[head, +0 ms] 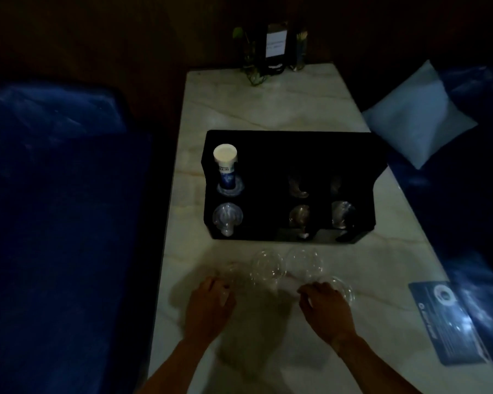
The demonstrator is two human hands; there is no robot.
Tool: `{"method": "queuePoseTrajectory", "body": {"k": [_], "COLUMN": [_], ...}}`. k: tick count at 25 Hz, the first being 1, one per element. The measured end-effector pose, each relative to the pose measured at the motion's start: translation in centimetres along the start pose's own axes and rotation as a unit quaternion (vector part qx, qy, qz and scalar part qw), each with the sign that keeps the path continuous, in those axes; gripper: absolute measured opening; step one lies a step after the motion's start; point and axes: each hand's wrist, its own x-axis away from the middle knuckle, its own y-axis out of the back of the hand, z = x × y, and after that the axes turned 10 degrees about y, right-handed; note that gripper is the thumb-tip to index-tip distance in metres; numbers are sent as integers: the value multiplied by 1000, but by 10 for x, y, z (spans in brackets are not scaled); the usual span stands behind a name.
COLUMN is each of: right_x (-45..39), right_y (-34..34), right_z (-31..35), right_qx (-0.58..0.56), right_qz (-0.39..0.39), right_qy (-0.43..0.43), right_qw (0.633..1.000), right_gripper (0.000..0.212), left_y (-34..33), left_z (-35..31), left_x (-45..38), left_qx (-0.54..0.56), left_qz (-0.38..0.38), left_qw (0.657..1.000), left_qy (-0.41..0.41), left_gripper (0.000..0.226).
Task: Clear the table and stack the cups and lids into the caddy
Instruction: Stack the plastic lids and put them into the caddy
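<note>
A black caddy (291,149) stands mid-table with round slots. A stack of paper cups (226,166) rises from its back-left slot; clear lids (227,218) fill the front-left slot, and clear items show in the right slots (342,218). In front of the caddy lie several clear dome lids (269,265), faint in the dim light. My left hand (209,304) rests on the table with fingers curled at a clear lid (228,270). My right hand (323,309) is closed on the edge of another clear lid (343,288).
The marble table (268,109) runs away from me. Vases with stems and a dark sign holder (273,49) stand at its far end. A blue card (450,317) lies at the right edge. Blue seats flank both sides, with a pale cushion (419,120) on the right.
</note>
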Motion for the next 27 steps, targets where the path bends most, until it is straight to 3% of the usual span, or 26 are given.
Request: {"method": "queuePoseTrajectory", "body": {"k": [3, 6, 11, 14, 27], "right_x": [12, 11, 11, 11, 23], "right_y": [7, 12, 7, -1, -12], "right_z": [-18, -36, -57, -59, -59], "right_qx": [16, 54, 47, 18, 14], "right_qz": [72, 61, 64, 93, 50], "right_qy": [-15, -45, -79, -95, -98], "right_qw": [997, 996, 994, 991, 994], "right_gripper": [28, 39, 83, 99, 73], "left_y": [2, 8, 9, 3, -23], "left_z": [8, 11, 3, -5, -14], "left_x": [3, -6, -20, -26, -33], "left_qx": [-98, -180, -202, -184, -184], "left_qz": [81, 117, 65, 68, 112], "left_qw": [992, 975, 962, 968, 976], "left_qy": [-19, -61, -169, -159, -33], "left_gripper": [36, 48, 63, 77, 76]}}
